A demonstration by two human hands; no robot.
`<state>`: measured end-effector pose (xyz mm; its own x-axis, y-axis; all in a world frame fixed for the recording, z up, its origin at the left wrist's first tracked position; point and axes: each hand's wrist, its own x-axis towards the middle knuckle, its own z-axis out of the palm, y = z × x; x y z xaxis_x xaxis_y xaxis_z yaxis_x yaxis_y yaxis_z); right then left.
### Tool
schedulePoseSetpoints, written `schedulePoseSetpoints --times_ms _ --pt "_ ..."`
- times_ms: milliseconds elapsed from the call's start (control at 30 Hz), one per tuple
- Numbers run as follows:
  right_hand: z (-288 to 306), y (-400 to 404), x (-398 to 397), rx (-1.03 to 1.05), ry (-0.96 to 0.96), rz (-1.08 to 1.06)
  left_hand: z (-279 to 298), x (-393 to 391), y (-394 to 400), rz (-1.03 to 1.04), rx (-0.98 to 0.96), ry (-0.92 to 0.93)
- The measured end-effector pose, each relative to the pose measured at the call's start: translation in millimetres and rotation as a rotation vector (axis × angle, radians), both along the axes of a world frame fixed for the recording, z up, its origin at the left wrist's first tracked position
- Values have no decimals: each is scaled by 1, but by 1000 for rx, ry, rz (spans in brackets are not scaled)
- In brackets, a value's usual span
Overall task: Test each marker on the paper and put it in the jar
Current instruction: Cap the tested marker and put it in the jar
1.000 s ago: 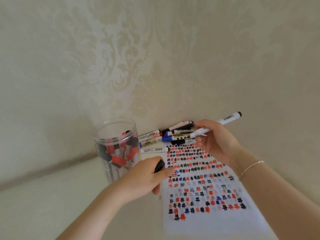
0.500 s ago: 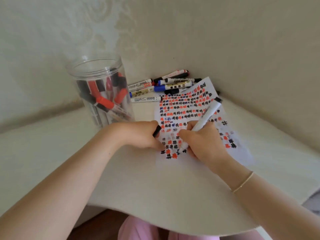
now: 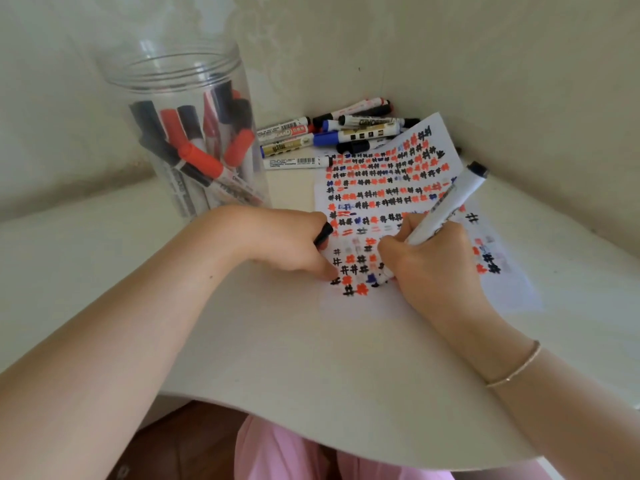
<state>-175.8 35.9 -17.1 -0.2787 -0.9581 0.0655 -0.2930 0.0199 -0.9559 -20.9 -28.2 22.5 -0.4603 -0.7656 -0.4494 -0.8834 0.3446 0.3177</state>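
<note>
Leaning over the curved near edge of the table point(image 3: 311, 368), we have both hands on the lower part of the paper point(image 3: 363, 306). Our right hand point(image 3: 433, 268) is wrapped round the white marker point(image 3: 446, 206), its tip down at the bottom row of hash marks and its dark rear end tilted up and away to the right; our left hand point(image 3: 287, 240) has its fingers curled round a black cap point(image 3: 323, 233) and rests on the sheet's left border, pinning it. The risks, as we judge them, are small but real: the paper is loose, so if the left hand lifts while the tip drags, the sheet could skid and smear fresh ink; the cap is held apart from its marker, and dropping it near the table's rim would send it to the floor. Little blank paper remains except below the last row, close to that edge. Farther back on the left stands the clear jar point(image 3: 180, 71), open-topped and already crowded with red and black markers leaning across each other, so the next one may catch on them unless it goes in steeply. The way from paper to jar looks open. Beyond, the untested markers point(image 3: 325, 136) lie heaped in the corner, hemmed in by both walls and partly overlapped by the paper's curled far end.
</note>
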Motion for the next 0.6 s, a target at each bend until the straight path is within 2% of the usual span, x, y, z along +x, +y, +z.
schedulePoseSetpoints --times_ms 233,433,600 --pt "4 4 -3 26 -42 30 0 -1 -3 -7 7 -28" --pt "2 2 -1 -21 -3 18 1 0 -4 -2 -3 -52" --pt "4 3 -2 0 -66 9 0 -1 -5 -13 5 -48"
